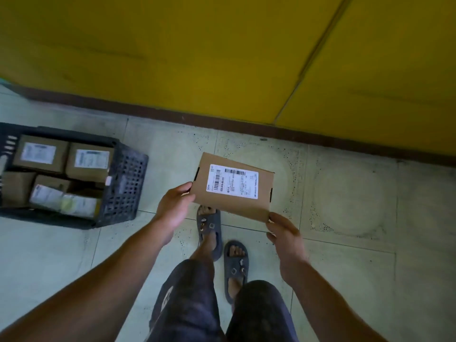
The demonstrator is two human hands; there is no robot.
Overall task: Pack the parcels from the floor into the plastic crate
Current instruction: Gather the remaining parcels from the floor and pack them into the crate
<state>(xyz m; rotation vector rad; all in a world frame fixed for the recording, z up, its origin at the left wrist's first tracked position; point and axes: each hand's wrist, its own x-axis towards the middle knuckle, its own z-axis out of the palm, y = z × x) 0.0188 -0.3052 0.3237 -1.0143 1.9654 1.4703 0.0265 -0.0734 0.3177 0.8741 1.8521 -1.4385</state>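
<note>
- Both hands are on one flat cardboard parcel (234,186), held up in the air around the middle of the frame, label side facing the camera.
- Left hand (172,208) pinches the parcel's lower left corner, thumb on top, the other fingers tucked under where I can't see them.
- Right hand (283,233) grips the lower right corner the same way, thumb against the edge and fingers curled beneath.
- The parcel sits tilted a bit, its right end lower in the frame than the left. It has a white shipping label (232,181) with barcodes across most of the top face, and little dark slots on the side edges.
- Straight below the parcel you can see the person's feet in grey sandals (209,225), standing on the pale tiled floor (345,193), plus dark patterned shorts at the bottom middle.
- The black plastic crate (128,178) is off at the left of the frame, well apart from the held parcel, sitting on the floor.
- Inside the crate there are already several brown boxes (40,154) with white labels, packed side by side, the ones nearer the bottom look a bit jumbled and blurry.
- Across the whole top of the frame is a yellow wall (197,58) with a dark brown skirting strip (222,124) where it meets the floor.
</note>
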